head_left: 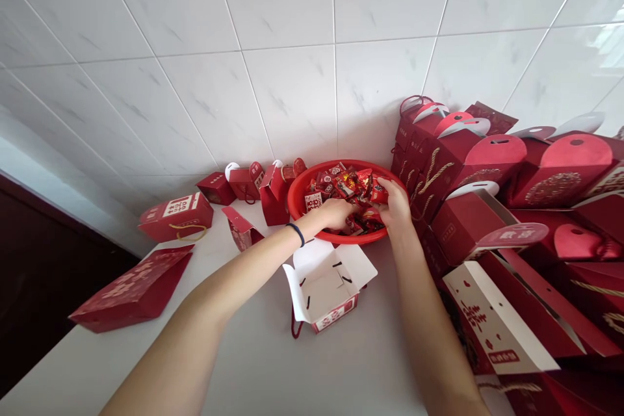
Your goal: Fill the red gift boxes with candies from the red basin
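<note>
Below tiles (287, 97), mid-frame, the right hand (396, 203) grips a probably light, slippery packet (379, 192), best pinched centrally; left hand's (337, 212) grip unclear.

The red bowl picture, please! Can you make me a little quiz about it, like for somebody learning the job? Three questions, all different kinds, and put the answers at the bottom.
1. True or false: the white-lined box near the red bowl is closed.
2. What lies inside the red bowl?
3. Fill the gap: the dark band goes around the person's ____ wrist.

Key:
1. False; it is open at the top.
2. Wrapped packets, mostly red.
3. Left.
</note>
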`<control>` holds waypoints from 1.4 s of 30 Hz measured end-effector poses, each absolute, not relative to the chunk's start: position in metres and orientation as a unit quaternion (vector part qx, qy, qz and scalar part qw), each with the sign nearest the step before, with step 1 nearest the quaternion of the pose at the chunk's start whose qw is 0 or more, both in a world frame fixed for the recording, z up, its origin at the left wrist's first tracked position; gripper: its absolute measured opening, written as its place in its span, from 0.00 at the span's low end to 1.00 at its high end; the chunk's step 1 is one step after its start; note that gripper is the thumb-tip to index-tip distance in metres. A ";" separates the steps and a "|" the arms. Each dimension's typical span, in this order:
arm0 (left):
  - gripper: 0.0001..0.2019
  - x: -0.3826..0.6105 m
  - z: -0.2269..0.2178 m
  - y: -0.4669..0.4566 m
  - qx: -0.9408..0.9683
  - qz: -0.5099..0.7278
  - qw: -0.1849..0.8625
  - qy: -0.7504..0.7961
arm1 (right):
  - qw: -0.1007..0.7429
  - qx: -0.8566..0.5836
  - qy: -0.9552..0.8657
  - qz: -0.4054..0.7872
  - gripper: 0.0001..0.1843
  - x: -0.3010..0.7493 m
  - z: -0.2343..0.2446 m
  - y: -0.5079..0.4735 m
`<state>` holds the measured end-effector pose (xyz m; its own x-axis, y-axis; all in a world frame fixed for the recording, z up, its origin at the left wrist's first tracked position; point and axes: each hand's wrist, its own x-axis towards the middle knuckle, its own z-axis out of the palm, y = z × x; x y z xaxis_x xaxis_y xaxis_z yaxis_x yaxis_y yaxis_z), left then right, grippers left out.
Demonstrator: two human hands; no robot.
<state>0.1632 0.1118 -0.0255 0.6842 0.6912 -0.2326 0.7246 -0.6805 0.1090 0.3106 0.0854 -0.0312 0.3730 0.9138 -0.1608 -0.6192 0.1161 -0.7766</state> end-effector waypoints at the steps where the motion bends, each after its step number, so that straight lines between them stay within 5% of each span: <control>1: 0.25 0.162 -0.024 0.115 0.906 -0.078 0.093 0.405 | 0.725 -0.402 -0.185 0.528 0.07 0.311 -0.031 0.085; 20: 0.17 0.129 -0.028 0.153 0.780 0.250 0.120 0.560 | 0.732 -0.409 -0.145 0.525 0.03 0.309 -0.026 0.085; 29: 0.13 0.129 -0.031 0.153 0.754 0.253 0.127 0.593 | 0.727 -0.401 -0.117 0.545 0.02 0.311 -0.024 0.086; 42: 0.22 0.133 -0.021 0.137 0.852 0.189 0.066 0.484 | 0.744 -0.396 -0.132 0.521 0.08 0.316 -0.034 0.091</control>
<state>0.1327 0.1366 -0.0212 0.4606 0.8492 0.2582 0.7991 -0.5234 0.2957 0.3155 0.0914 -0.0344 0.4224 0.8802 -0.2164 -0.6706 0.1429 -0.7279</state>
